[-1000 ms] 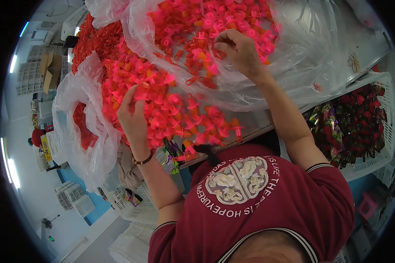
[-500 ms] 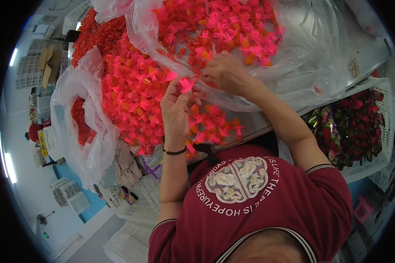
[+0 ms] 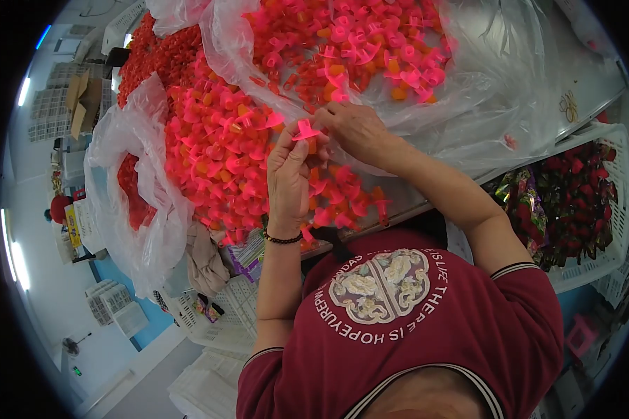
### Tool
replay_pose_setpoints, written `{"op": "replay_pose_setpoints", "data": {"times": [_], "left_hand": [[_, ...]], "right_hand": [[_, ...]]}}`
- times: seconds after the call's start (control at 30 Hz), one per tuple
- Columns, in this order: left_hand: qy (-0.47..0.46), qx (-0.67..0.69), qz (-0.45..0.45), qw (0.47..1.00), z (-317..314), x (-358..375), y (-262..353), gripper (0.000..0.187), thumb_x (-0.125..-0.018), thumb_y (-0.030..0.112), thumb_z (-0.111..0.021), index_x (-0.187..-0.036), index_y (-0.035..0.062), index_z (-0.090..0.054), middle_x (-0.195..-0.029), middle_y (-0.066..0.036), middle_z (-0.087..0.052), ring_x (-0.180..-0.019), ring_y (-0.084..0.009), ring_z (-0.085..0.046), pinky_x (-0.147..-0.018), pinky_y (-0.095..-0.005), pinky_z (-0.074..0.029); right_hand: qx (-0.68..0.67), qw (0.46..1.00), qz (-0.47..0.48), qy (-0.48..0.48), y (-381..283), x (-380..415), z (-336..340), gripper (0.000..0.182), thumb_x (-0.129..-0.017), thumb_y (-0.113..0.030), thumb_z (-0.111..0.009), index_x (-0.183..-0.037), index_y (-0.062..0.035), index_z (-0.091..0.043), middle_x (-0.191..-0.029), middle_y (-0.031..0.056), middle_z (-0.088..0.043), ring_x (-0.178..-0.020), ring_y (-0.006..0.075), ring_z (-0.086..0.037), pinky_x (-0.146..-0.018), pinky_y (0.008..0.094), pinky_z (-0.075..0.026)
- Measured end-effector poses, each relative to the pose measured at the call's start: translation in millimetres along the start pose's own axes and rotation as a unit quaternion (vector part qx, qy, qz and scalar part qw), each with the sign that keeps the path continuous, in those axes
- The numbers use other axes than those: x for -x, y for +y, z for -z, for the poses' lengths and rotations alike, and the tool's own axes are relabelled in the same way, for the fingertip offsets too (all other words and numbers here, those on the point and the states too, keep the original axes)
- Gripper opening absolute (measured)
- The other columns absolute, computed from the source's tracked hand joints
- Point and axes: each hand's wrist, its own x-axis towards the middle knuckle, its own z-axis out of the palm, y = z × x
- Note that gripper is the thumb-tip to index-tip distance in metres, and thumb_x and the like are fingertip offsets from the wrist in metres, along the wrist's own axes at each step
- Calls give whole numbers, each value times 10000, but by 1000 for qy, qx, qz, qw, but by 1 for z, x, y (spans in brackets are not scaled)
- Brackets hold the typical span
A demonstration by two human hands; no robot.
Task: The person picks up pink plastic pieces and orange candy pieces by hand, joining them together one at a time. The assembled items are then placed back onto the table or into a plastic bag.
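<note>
My left hand (image 3: 288,174), with a dark beaded bracelet at the wrist, grips a pink flanged plastic piece (image 3: 305,130) between thumb and fingers. An orange part shows just below its flange. Close beside it, my right hand (image 3: 356,133) has its fingers pinched together by the left fingertips; what they hold, if anything, is hidden. Under and left of the hands lies a big pile of similar pink and orange pieces (image 3: 213,150). More of these pieces (image 3: 377,45) lie on a clear plastic bag (image 3: 479,133) beyond my right hand, with small red pieces among them.
A heap of small red pieces (image 3: 150,59) lies at the far left, near another clear bag (image 3: 129,188). On the right, a white basket (image 3: 618,202) holds dark red wrapped items. Rubber bands (image 3: 569,106) lie on the metal table (image 3: 590,91). A beige cloth (image 3: 206,262) hangs at the near edge.
My right hand has moved a little left and down, from the bag's pile to the left fingertips. The pink piece in my left hand has turned more upright and shifted slightly right.
</note>
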Motion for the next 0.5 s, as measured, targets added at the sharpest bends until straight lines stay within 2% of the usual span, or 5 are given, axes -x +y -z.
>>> {"op": "replay_pose_setpoints", "data": {"times": [0.27,0.33,0.37,0.43,0.5], "left_hand": [[40,90,-16,995,8,-2,-5,249,-967,163,-487,-1177,36,-526,-926,-83,-620,-724,-127,-556,-676,-265,-463],[86,73,-12,994,8,-4,-7,232,-967,168,-490,-1153,37,-534,-916,-85,-622,-711,-127,-551,-669,-272,-468],[88,73,-14,993,7,-4,-8,232,-967,168,-490,-1153,37,-534,-916,-85,-622,-711,-127,-551,-669,-272,-468],[56,78,13,995,1,-5,-10,227,-969,171,-487,-1142,35,-541,-906,-83,-624,-702,-127,-547,-661,-276,-470],[38,81,20,996,-5,-9,-12,226,-970,177,-486,-1135,34,-545,-895,-82,-623,-696,-128,-544,-662,-274,-469]], "right_hand": [[-84,996,-6,-1,16,-6,-3,136,-832,-96,-582,-962,-59,-597,-875,96,-598,-780,250,-616,-639,365,-501],[-486,861,-145,35,17,-14,11,192,-888,-106,-572,-1057,-20,-601,-869,46,-615,-739,155,-595,-658,311,-493],[-486,861,-144,34,15,-15,21,192,-888,-106,-572,-1057,-20,-601,-869,46,-615,-739,155,-595,-658,311,-493],[-722,662,-201,-27,11,-15,42,249,-903,-125,-585,-1105,21,-598,-877,16,-626,-732,94,-565,-700,264,-484],[-741,641,-200,-21,13,-14,39,243,-895,-122,-597,-1093,18,-611,-876,20,-633,-731,97,-567,-700,258,-481]]}}
